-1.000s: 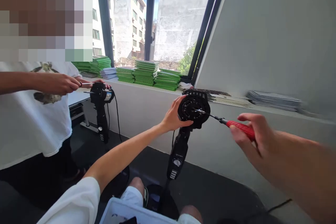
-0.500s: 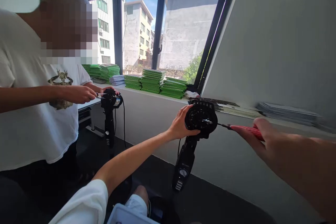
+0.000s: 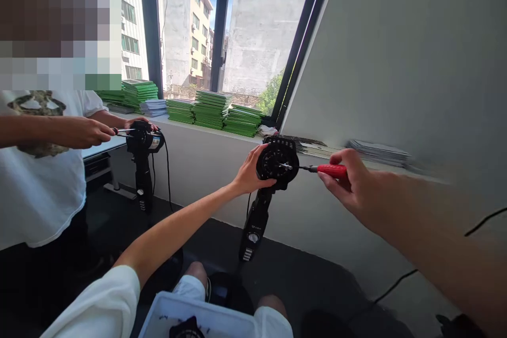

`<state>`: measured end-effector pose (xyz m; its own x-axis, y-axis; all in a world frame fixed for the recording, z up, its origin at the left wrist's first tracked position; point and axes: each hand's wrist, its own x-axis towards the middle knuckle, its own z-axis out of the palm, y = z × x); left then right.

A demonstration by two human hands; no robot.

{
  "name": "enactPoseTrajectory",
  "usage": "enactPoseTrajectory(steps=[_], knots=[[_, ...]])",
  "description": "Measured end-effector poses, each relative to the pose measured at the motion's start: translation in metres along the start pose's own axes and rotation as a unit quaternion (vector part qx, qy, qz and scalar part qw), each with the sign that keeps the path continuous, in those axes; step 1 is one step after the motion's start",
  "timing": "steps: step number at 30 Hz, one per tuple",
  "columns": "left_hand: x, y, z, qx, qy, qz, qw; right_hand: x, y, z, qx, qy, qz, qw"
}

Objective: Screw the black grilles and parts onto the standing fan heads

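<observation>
A black fan motor head [image 3: 291, 154], with a metal shaft at its centre, faces me on a black stand [image 3: 256, 224] with a dial and buttons. My left hand [image 3: 250, 171] is wrapped round the left side of the motor head, thumb below and fingers above. My right hand [image 3: 351, 177] grips a screwdriver [image 3: 331, 170] by its red handle. Its dark shank points left, and the tip meets the head's right edge; the exact contact is too small to make out.
At left, a co-worker in a white shirt [image 3: 43, 190] holds a screwdriver against another fan head [image 3: 144, 138]. Green stacks [image 3: 209, 111] of booklets line the windowsill. A white bin [image 3: 237, 319] holding a black part [image 3: 186, 329] rests between my knees. A black cable [image 3: 396, 280] hangs at right.
The view has shifted right and down, bringing more of the bin into sight. My left hand still holds the motor head, and the screwdriver stays at its right edge.
</observation>
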<state>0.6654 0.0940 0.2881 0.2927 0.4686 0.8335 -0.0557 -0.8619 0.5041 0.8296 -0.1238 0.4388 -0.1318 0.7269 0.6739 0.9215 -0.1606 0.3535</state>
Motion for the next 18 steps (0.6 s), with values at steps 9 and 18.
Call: enactPoseTrajectory(steps=[9, 18], knots=[[-0.003, 0.007, -0.002, 0.003, -0.003, -0.001, 1.0, 0.003, -0.008, -0.013, -0.016, -0.011, 0.0, 1.0], [-0.004, 0.005, -0.003, 0.003, 0.001, 0.005, 1.0, 0.006, -0.016, -0.028, -0.037, -0.087, 0.064, 0.994]])
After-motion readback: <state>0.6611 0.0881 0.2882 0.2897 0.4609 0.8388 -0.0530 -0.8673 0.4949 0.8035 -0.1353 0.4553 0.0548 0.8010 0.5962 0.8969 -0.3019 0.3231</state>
